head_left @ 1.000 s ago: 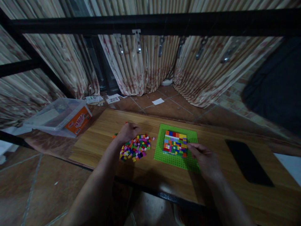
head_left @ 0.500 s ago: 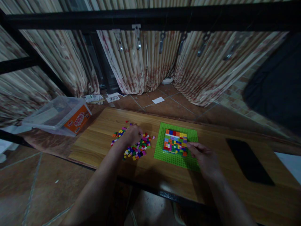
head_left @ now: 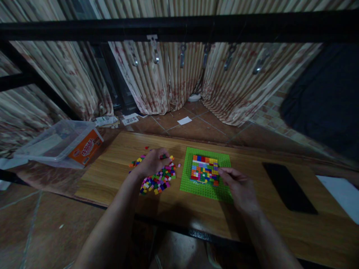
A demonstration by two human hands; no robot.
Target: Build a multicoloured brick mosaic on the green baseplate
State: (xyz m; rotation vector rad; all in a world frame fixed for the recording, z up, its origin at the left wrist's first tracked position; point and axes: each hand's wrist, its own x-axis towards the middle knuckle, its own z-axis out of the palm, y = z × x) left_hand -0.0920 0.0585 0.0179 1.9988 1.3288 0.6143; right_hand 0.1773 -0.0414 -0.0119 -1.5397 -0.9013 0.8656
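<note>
- The right hand is at the right edge of the brick block, thumb and forefinger drawn narrow; whether they pinch a brick, I cannot tell.
- The block sits on the green baseplate, just beyond those fingertips. Its many-coloured bricks are packed close together, with bare green studs around them. That much is assembled; whether its top is level is too small to tell.
- The left hand is over the loose brick pile, fingers curled and slightly parted, with bricks visible by the fingertips. I cannot tell whether any is gripped.
- The pile, left of the baseplate on the wooden table, holds many unjoined bricks. A pink brick lies between pile and baseplate.
- Farther off, a red brick lies apart beyond the pile.
- Past the table stand a clear box and curtains.
</note>
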